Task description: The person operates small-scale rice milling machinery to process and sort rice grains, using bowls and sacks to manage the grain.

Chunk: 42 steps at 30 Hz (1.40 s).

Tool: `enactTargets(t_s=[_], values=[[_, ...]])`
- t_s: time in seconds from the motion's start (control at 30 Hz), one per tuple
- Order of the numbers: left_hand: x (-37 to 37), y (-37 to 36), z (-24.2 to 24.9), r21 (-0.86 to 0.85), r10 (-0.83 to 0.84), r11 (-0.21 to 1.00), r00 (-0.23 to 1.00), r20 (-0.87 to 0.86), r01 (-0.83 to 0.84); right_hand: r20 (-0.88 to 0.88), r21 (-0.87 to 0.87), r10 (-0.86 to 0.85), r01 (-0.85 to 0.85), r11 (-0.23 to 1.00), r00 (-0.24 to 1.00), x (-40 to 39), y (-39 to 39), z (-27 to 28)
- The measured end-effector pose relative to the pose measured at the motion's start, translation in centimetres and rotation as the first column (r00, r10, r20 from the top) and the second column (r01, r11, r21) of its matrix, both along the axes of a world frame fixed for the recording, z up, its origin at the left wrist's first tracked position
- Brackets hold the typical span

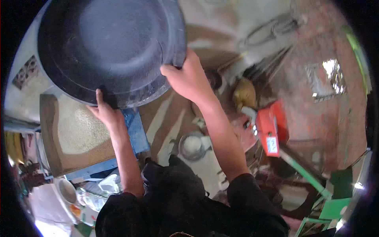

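Observation:
A wide, round black basin is held up at the upper left, tilted so that its inside faces me; I see nothing in it. My left hand grips its lower rim, with the thumb over the inner side. Around the right rim my right hand is closed, thumb inside and the other fingers hidden behind. Below and left of the basin, a shallow tray carries a heap of pale grain, partly covered by the basin's edge and my left arm.
A blue stand supports the tray. On the floor near my feet is a bowl of white material. To the right stands a machine with a red hopper and green frame. White sacks lie at lower left.

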State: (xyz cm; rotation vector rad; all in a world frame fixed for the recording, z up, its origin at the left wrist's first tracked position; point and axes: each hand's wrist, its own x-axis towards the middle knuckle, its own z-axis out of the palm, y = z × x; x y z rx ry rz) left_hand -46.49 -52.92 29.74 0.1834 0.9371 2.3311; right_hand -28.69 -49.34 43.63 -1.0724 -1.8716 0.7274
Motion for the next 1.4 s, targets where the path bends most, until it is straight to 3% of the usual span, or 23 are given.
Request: enactTargets(t_s=[0.07,0.13,0.2,0.3,0.33,0.37,0.5,0.57,0.63,0.7,0.73,0.8,0.83,0.9,0.93,0.97,1.03,1.1,1.13,1.2,1.3,1.33,1.4], values=[[1.7,-1.1,1.4,-0.123,-0.052,0.992,0.993,-0.106,0.039,-0.205,-0.402,-0.052,-0.036,0.915,0.977,4.7,-0.2,-5.0],[3.4,-1.4,1.1,-0.275,-0.112,0.960,0.964,-0.242,0.042,-0.392,-0.697,-0.447,0.058,0.715,0.804,7.7,-2.5,-11.3],[6.2,-1.5,0.0,-0.447,-0.279,0.890,0.883,-0.377,0.091,-0.357,-0.894,-0.663,-0.035,0.446,0.658,11.6,-5.2,-21.3],[11.7,-1.1,-5.4,-0.718,-0.641,0.696,0.446,-0.625,-0.006,-0.212,-0.942,-0.891,-0.326,0.077,0.402,14.9,-11.2,-35.2],[13.9,-0.6,-9.4,-0.736,-0.690,0.671,0.287,-0.664,-0.089,-0.173,-0.891,-0.938,-0.454,0.019,0.299,15.5,-13.4,-38.3],[16.0,-0.5,-14.2,-0.736,-0.727,0.655,0.123,-0.675,-0.172,-0.249,-0.813,-0.964,-0.562,0.153,0.097,15.7,-15.6,-42.5],[25.7,-1.5,-32.8,-0.948,-0.944,0.318,0.098,-0.315,0.010,-0.016,-0.816,-0.987,-0.568,0.106,-0.161,17.9,-23.8,-53.9],[29.3,-3.4,-43.2,-0.981,-0.979,0.194,-0.073,-0.191,-0.026,0.090,-0.795,-0.962,-0.601,0.086,-0.257,20.1,-30.0,-63.6],[33.3,-5.7,-51.1,-0.995,-0.985,0.103,-0.139,-0.102,0.002,0.181,-0.779,-0.937,-0.625,0.048,-0.299,22.9,-35.4,-71.5],[36.5,-7.2,-57.4,-0.985,-0.965,-0.149,-0.230,0.127,0.081,0.199,-0.760,-0.954,-0.650,-0.004,-0.226,25.9,-39.4,-76.3],[37.9,-8.0,-60.6,-0.981,-0.960,-0.182,-0.228,0.161,0.073,0.217,-0.749,-0.955,-0.661,-0.031,-0.201,27.0,-40.8,-77.8],[40.0,-9.8,-66.2,-0.999,-0.920,0.039,-0.390,-0.047,0.028,0.362,-0.861,-0.880,-0.472,-0.190,-0.308,29.1,-38.7,-77.7],[40.6,-9.9,-69.3,-1.000,-0.920,0.021,-0.390,-0.024,0.012,0.338,-0.877,-0.880,-0.451,-0.167,-0.334,30.1,-39.0,-78.7],[40.9,-10.4,-75.8,-0.834,-0.976,-0.047,0.151,0.155,0.549,0.311,-0.897,-0.879,-0.416,-0.146,-0.361,31.9,-38.6,-79.6],[40.8,-10.9,-78.9,-0.845,-0.974,-0.055,0.158,0.163,0.532,0.305,-0.908,-0.899,-0.382,-0.174,-0.315,32.8,-39.4,-80.7],[40.7,-11.7,-81.5,-0.922,-0.976,-0.215,-0.051,0.210,0.321,0.300,-0.917,-0.915,-0.345,-0.198,-0.272,33.4,-40.2,-81.4],[40.7,-14.3,-85.8,-0.942,-0.923,-0.331,-0.230,0.309,0.062,0.242,-0.937,-0.943,-0.309,-0.165,-0.230,34.4,-40.9,-81.8],[40.5,-16.3,-89.3,-0.941,-0.885,-0.322,-0.386,0.259,0.106,0.261,-0.919,-0.918,-0.369,-0.141,-0.299,34.9,-41.0,-82.0],[40.1,-15.8,-89.7,-0.945,-0.890,-0.313,-0.376,0.257,0.093,0.283,-0.935,-0.910,-0.296,-0.193,-0.302,34.8,-40.7,-82.0],[39.2,-14.7,-89.7,-0.652,-0.679,-0.706,-0.526,0.512,0.276,0.257,-0.948,-0.921,-0.259,-0.183,-0.292,34.6,-39.7,-81.8],[36.8,-16.0,-90.6,-0.795,-0.886,-0.455,-0.292,0.359,0.402,0.131,-0.978,-0.904,-0.204,-0.049,-0.407,34.8,-39.5,-82.5],[37.0,-11.3,-79.6,-0.858,-0.908,-0.414,-0.213,0.362,0.305,0.117,-0.965,-0.895,-0.262,0.000,-0.430,35.0,-38.4,-81.9],[33.0,-13.4,-80.6,-0.913,-0.954,-0.300,-0.074,0.291,0.277,0.063,-0.952,-0.877,-0.294,0.091,-0.477,35.7,-37.7,-82.2]])
